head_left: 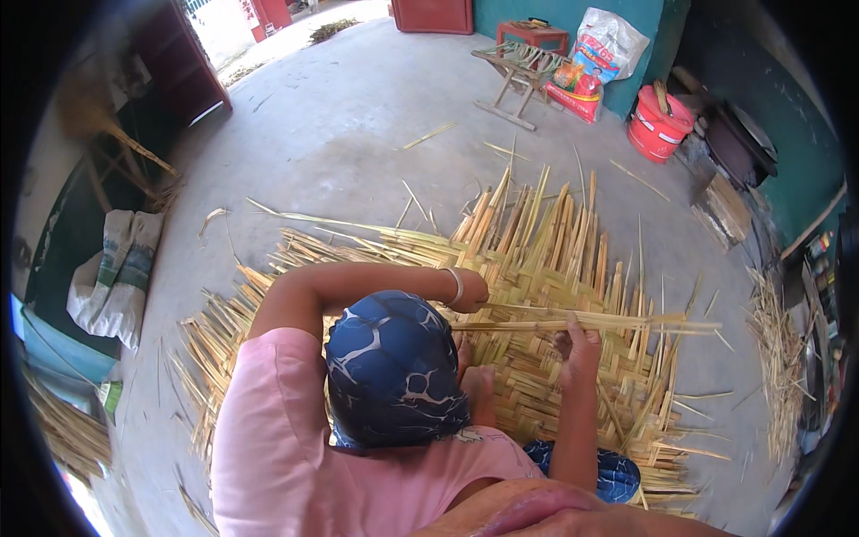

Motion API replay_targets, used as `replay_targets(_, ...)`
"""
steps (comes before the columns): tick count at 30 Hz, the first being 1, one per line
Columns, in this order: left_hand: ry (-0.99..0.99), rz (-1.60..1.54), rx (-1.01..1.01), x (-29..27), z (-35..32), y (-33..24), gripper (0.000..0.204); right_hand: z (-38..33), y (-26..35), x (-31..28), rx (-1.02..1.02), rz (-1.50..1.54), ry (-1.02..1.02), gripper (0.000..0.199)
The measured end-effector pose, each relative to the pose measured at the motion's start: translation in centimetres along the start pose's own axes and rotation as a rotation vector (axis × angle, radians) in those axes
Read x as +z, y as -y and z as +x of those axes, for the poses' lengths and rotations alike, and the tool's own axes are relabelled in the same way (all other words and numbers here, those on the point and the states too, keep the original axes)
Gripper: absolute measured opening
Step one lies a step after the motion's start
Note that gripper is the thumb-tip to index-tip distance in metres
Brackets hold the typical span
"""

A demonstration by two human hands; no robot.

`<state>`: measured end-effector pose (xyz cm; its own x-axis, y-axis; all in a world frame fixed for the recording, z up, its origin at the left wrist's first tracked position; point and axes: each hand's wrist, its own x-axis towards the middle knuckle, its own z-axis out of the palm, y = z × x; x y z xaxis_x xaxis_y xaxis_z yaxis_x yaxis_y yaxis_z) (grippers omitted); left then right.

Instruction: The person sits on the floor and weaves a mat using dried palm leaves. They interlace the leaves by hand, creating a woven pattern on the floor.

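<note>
The woven mat (573, 385) I am working on lies on the grey floor (340, 116), well in from its far edge and from the teal walls. It is straw-yellow and pale green, with brownish patches, its flat bands crossing over and under in slanting, stepped blocks. Around its far and left edges the loose ends (219, 349) stick out in a ragged fan, uneven in length, some split and buff-coloured, others greener. The weave looks tight toward the middle and frays toward the right edge, where thin slivers lie across the floor.

My right hand (580, 353) is over the middle of the mat, thumb and fingers closed on a long flat strip (644, 324) that reaches past the mat's right edge. My left hand (470, 291), a pale bangle (457, 285) at the wrist, is curled knuckles-up toward the mat's far side. Its fingertips are hidden beneath it, so I cannot tell whether it grips the second strip (528, 310) beside it.

Dark blue patterned cloth (394, 367), drawn over what looks like my bent knee, covers much of the mat's near left part. My pink sleeve (273, 403) and forearms hide more, and the near edge is mostly out of sight.
</note>
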<state>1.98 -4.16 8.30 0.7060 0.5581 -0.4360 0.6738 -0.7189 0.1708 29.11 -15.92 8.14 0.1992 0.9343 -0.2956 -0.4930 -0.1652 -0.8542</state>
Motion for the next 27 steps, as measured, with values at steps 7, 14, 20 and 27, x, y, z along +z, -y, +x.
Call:
replay_targets(7,-0.672,-0.129,-0.221,-15.1,2.0,-1.0,0.021,-2.4,1.9,1.8,-0.090,-0.019,-0.026,0.032)
replay_targets(14,-1.028,-1.444,-0.058,-21.2,5.3,-6.5,0.015,-2.9,1.9,5.1,-0.108,-0.048,0.126,0.028)
replay_targets(20,-0.651,-1.825,0.159,-15.7,4.9,-13.5,0.022,-0.6,5.8,5.4,-0.296,0.089,-0.046,0.032)
replay_targets(27,-0.610,-1.870,0.076,-13.5,5.7,-13.9,0.021,-0.5,6.9,2.6,-0.439,0.069,-0.036,0.023)
